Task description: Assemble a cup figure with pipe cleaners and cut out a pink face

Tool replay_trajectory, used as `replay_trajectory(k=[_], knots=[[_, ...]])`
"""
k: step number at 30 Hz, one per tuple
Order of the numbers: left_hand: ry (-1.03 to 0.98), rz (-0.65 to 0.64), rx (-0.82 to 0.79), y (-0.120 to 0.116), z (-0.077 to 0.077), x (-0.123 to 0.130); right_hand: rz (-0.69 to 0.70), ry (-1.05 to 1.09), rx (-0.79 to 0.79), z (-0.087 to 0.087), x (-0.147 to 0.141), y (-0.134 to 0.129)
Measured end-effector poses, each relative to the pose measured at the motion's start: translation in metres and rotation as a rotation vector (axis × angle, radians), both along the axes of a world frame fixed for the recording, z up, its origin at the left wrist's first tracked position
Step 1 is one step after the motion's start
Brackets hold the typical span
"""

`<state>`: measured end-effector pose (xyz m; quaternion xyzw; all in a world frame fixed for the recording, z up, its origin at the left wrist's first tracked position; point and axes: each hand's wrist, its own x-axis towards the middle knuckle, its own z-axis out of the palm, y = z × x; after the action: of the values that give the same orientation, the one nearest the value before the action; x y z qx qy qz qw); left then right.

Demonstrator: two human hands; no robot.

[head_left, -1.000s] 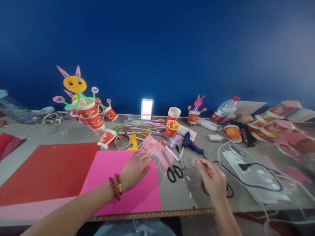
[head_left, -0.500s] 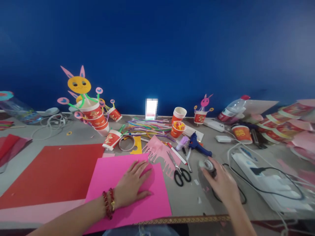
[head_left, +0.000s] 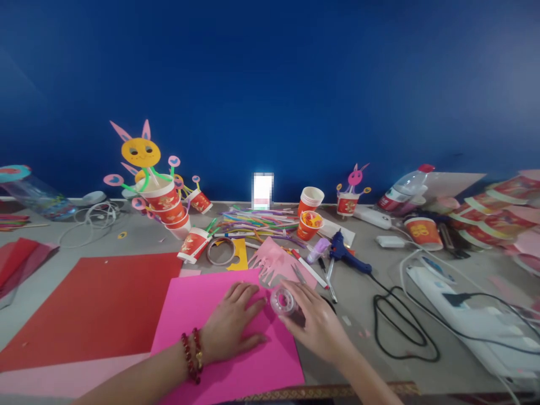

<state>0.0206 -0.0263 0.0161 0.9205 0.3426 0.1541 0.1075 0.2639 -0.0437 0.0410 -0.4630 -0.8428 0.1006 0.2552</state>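
Note:
My left hand (head_left: 234,323) lies flat on a bright pink sheet of paper (head_left: 185,304), fingers spread. Between the thumb and fingers of my right hand (head_left: 316,318) is a small roll of clear tape (head_left: 282,302), held over the right edge of that sheet. The scissors (head_left: 299,274) are mostly covered by my right hand, with part of a blade showing. Behind the hands is a pink paper piece (head_left: 274,256) with a fringed edge. A larger tape ring (head_left: 220,263) rests beside yellow paper (head_left: 240,256).
Red paper (head_left: 97,304) lies at the left. Paper-cup figures (head_left: 162,199) stand behind it. Several coloured pipe cleaners (head_left: 257,216) are heaped at the back. To the right are a blue glue gun (head_left: 348,253), its looping black cord (head_left: 375,326) and a white power strip (head_left: 455,320).
My right hand has moved left with the clear tape roll, from the bare table to the pink sheet, and now covers most of the scissors. The left hand stays on the paper.

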Motion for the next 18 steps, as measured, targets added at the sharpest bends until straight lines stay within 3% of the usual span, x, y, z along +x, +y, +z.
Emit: replay_trajectory(k=[3, 7, 10, 18], knots=[[-0.016, -0.007, 0.005, 0.0, -0.001, -0.002, -0.056, 0.002, 0.064, -0.001, 0.018, 0.006], [0.004, -0.005, 0.011, -0.001, -0.003, -0.002, -0.316, -0.073, 0.223, -0.008, 0.077, 0.005], [0.024, 0.0, -0.001, -0.002, -0.004, -0.001, -0.49, -0.137, 0.244, -0.012, 0.109, -0.004], [0.0, -0.001, -0.005, -0.002, -0.003, -0.001, -0.338, -0.125, 0.173, -0.013, 0.09, -0.011]])
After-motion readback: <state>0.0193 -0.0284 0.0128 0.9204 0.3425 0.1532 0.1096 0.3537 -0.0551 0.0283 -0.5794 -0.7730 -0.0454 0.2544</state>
